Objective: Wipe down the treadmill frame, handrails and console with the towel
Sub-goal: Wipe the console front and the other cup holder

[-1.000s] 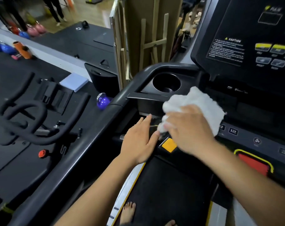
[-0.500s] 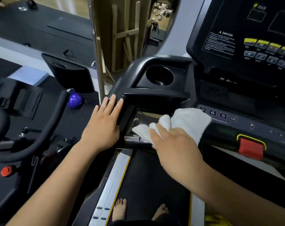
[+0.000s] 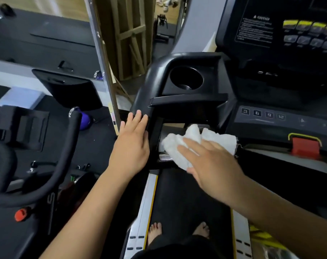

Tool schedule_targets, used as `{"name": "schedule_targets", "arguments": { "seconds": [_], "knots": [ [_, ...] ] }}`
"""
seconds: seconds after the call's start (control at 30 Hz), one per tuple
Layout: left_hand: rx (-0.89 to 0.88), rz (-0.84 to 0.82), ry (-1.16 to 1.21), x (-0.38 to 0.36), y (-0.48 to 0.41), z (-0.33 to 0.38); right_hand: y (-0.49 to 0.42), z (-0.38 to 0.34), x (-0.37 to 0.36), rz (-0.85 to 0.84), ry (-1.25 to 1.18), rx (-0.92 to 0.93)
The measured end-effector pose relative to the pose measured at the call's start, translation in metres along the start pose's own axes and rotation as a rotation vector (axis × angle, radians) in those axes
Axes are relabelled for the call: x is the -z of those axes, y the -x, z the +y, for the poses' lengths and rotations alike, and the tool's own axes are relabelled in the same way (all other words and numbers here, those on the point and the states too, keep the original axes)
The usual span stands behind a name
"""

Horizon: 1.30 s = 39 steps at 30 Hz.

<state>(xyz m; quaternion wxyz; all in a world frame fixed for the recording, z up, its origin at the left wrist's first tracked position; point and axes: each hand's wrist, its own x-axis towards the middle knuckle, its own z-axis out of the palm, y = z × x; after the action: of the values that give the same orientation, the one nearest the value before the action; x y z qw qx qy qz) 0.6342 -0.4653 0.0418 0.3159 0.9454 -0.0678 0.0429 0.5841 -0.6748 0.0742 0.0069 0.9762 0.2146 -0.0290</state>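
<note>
A crumpled white towel (image 3: 179, 144) lies on the lower edge of the black treadmill console (image 3: 267, 116), just under the cup holder (image 3: 186, 79). My right hand (image 3: 213, 165) presses flat on the towel with straight fingers. My left hand (image 3: 131, 144) rests flat, fingers together, on the left handrail (image 3: 140, 101) where it meets the console. The upper display panel (image 3: 282, 32) with yellow and grey buttons rises at the top right.
A red safety key tab (image 3: 305, 148) sits on the console at the right. The treadmill belt (image 3: 188, 202) runs below, with my bare feet on it. A black exercise bike handlebar (image 3: 63, 156) stands close on the left. A mirror frame (image 3: 102, 58) rises behind.
My left hand left the console's lower front and moved up and left onto the handrail. My right hand slid the towel leftwards along the console's lower edge and flattened on it.
</note>
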Motion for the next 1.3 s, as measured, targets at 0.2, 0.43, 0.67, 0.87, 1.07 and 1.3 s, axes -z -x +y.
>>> {"name": "schedule_targets", "arguments": {
  "seconds": [0.2, 0.43, 0.67, 0.87, 1.07, 1.3],
  "knots": [
    [0.033, 0.044, 0.086, 0.001, -0.002, 0.001, -0.058, 0.012, 0.012, -0.322, -0.079, 0.079],
    [-0.015, 0.000, 0.013, 0.004, 0.014, -0.001, -0.055, -0.033, -0.009, -0.062, -0.023, 0.038],
    [-0.089, -0.130, -0.359, -0.003, 0.033, -0.006, -0.035, -0.017, -0.016, 0.001, -0.059, 0.200],
    [-0.018, -0.169, -0.256, 0.002, 0.030, -0.002, -0.117, -0.026, 0.001, 0.335, -1.008, -0.567],
    [0.014, -0.099, 0.015, 0.010, 0.033, 0.004, -0.064, -0.051, 0.009, 0.023, -0.585, -0.132],
    [0.018, -0.073, 0.103, 0.009, 0.032, -0.003, -0.024, -0.031, 0.002, -0.010, -0.205, 0.333]
  ]
}}
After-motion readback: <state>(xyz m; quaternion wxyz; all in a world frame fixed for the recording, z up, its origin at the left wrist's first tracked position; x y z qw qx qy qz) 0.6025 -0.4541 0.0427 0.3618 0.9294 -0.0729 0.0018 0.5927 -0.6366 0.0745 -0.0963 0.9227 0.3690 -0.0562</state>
